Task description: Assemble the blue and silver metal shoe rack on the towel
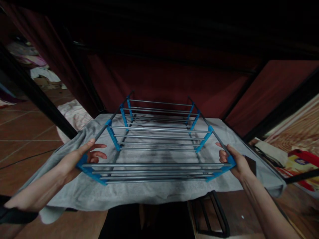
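A shoe rack of grey metal tubes and blue plastic brackets lies on its side on a grey cloth, its tiers running away from me. My left hand grips its left side pole just beyond the nearest blue bracket, thumb on top and fingers loosely curled beneath. At the opposite side, my right hand is wrapped round the right pole beside the nearest right bracket. A dark flat object, partly hidden, lies by my right wrist.
The grey cloth covers the table, and a dark red panel stands behind. Dark frame posts rise at both sides. A black metal frame sits below the front edge. A yellow-red bag is at right, a striped cloth at left.
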The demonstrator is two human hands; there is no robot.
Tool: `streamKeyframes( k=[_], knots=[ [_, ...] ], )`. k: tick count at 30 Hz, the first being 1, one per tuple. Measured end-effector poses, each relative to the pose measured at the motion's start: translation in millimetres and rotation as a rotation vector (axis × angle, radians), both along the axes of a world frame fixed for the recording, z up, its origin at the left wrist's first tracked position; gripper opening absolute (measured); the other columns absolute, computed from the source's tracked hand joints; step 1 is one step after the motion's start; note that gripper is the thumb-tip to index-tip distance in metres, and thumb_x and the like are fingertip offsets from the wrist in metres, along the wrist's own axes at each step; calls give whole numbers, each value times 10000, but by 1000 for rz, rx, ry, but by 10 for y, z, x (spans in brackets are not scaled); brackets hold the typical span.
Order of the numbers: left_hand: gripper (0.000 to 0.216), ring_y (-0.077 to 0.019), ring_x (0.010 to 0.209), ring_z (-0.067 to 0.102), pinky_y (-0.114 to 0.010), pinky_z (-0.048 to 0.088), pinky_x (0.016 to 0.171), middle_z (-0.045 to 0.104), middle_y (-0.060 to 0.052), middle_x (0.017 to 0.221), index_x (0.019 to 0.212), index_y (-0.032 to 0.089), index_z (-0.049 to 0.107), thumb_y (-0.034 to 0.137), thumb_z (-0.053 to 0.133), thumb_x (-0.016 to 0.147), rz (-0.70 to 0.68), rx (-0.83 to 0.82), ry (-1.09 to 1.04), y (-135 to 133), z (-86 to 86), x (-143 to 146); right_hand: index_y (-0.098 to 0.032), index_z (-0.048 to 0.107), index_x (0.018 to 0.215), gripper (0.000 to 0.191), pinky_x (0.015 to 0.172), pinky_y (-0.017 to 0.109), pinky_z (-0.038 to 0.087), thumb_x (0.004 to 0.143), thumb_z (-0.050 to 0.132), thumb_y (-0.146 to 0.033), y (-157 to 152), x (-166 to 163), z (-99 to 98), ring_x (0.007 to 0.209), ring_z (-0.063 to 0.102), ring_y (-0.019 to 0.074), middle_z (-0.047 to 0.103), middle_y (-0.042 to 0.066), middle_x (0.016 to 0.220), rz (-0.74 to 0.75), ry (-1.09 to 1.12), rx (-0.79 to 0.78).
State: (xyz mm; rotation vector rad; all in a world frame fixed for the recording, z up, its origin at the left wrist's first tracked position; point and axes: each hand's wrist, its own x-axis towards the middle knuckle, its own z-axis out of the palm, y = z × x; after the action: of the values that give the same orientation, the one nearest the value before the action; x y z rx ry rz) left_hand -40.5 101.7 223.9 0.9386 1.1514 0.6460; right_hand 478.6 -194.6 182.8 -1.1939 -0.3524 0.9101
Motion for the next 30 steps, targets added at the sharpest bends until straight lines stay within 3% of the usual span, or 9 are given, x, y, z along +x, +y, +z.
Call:
streamKeyframes(
  k=[3,7,13,22,26,30],
  knots=[
    [664,-181,565,618,-314,573,526,737,-144,874,1207,145,632,640,715,773,0,-25,-25,51,-20,-36,-218,707,1052,281,490,253,528,874,679,-433,-7,33,21,545,555,147,599,9,675,23,15,10],
    [810,-302,796,706,-389,637,661,744,-185,954,1221,130,651,755,678,707,66,-21,-90,79,-66,-80,-224,718,1066,333,617,330,615,846,682,-472,-38,102,31,709,687,226,721,99,858,70,-17,2],
    [827,-268,814,687,-332,639,641,745,-154,956,1233,114,664,763,662,719,131,139,-68,4,-149,-73,-265,749,1022,203,569,267,589,862,679,-367,-35,127,-5,622,633,178,707,71,789,41,9,-68],
    [778,-292,825,716,-349,638,646,738,-202,954,1304,37,611,658,603,835,80,241,-42,-20,-169,-68,-209,747,1051,272,564,274,563,882,595,-358,-20,82,-24,633,621,171,688,81,770,-12,-12,-84],
    [747,-282,849,721,-344,637,667,749,-178,939,1246,47,644,670,610,835,97,252,-35,-55,-165,-49,-259,757,972,222,598,329,566,879,610,-398,-12,0,47,686,659,198,703,106,810,-16,-40,-100],
    [700,-251,894,723,-302,619,699,766,-118,925,1142,140,703,749,578,821,133,281,-57,-90,-175,-25,-327,747,912,232,688,448,590,884,576,-481,-53,11,42,896,707,287,744,112,972,-96,-167,-80]
  ],
)
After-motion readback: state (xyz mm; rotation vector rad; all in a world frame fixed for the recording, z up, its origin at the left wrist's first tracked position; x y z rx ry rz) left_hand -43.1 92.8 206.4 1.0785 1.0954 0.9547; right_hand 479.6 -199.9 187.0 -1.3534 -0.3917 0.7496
